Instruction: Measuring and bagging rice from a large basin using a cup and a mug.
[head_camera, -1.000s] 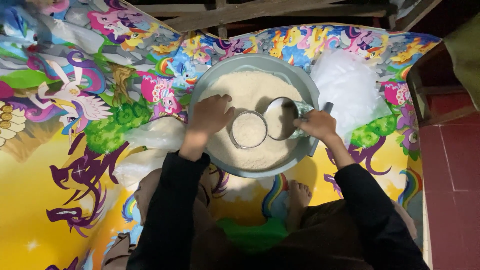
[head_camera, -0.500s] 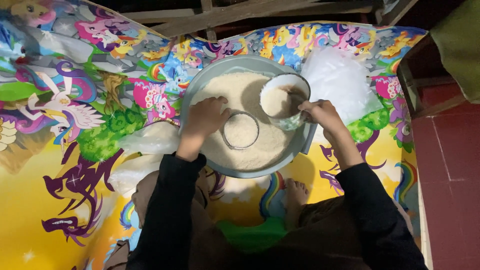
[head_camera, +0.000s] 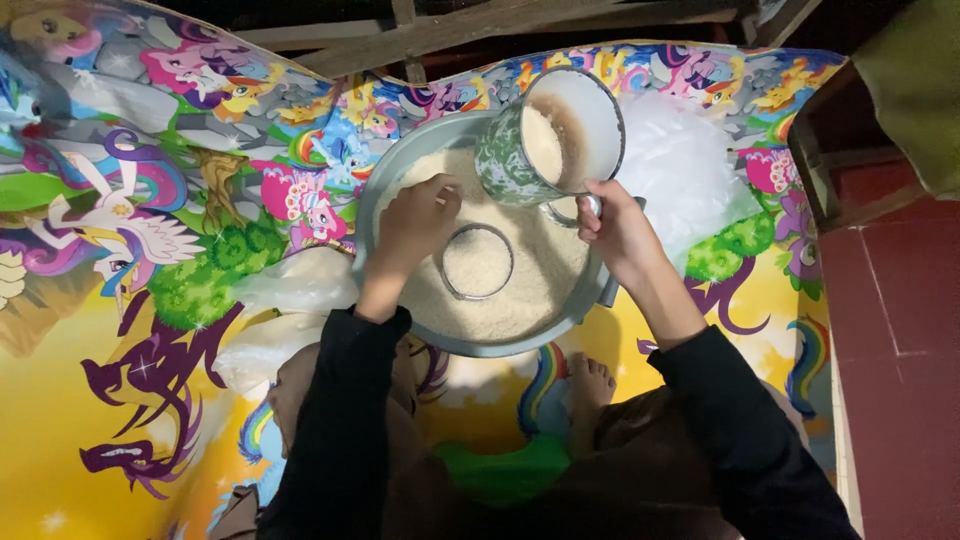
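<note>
Two hands at work over the round metal basin (head_camera: 400, 175) of rice (head_camera: 520, 290), which sits on the cartoon-print mat (head_camera: 120, 300) near its far edge. The enamel mug (head_camera: 550, 135), part-filled with rice, is gripped by its handle in the right hand (head_camera: 615, 230), fingers clenched, and is held tilted above the basin's far right rim. The left hand (head_camera: 415, 225) rests on the rice, fingers curled around the small ring-shaped measure (head_camera: 477, 262) sunk at the basin's centre. Judgement: the mug is best tipped slowly, directly over the measure, with the ring kept steadied; spill stays inside the basin.
</note>
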